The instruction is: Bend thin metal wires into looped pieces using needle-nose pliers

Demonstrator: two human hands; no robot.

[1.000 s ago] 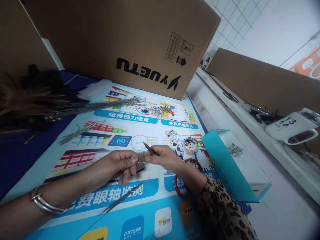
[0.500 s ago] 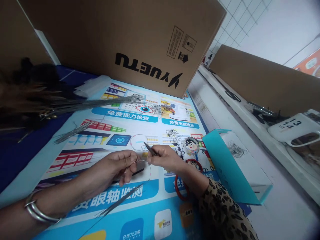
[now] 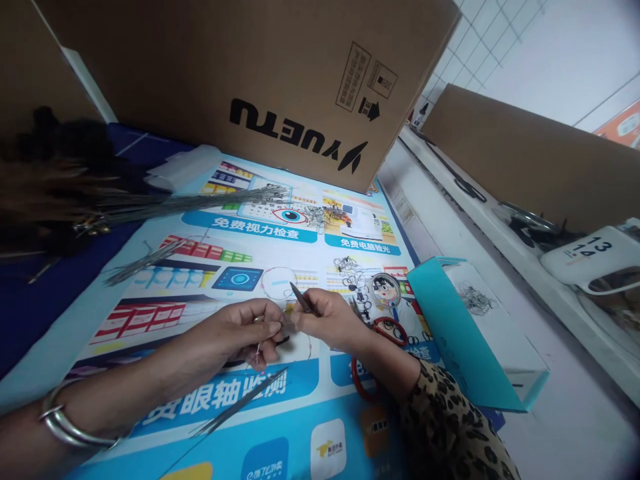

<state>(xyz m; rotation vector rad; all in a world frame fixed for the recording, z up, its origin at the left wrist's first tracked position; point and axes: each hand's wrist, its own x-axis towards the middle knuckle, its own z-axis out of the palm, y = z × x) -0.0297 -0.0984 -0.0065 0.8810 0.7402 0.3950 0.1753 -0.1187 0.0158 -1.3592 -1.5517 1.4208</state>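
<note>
My left hand (image 3: 245, 330) and my right hand (image 3: 327, 320) meet over a printed blue poster (image 3: 210, 400). The left fingers pinch a thin wire loop (image 3: 260, 343) that hangs below them. Closed around a slim dark metal tool (image 3: 303, 300), the right hand holds it with the tip pointing up and left. The two hands' fingertips almost touch. A silver bangle (image 3: 65, 420) sits on my left wrist, and a leopard-print sleeve (image 3: 450, 433) covers the right arm.
Bundles of thin wires (image 3: 200, 200) lie at the poster's far side, more (image 3: 240, 403) below my hands. A big cardboard box (image 3: 260, 80) stands behind. A teal box (image 3: 470, 333), red rings (image 3: 360, 383), small metal rings (image 3: 350, 270) and dark feathers (image 3: 55, 187) lie around.
The hands have drawn closer together. The wire loop, earlier arching between them, now hangs down from the left fingers. The camera has shifted slightly.
</note>
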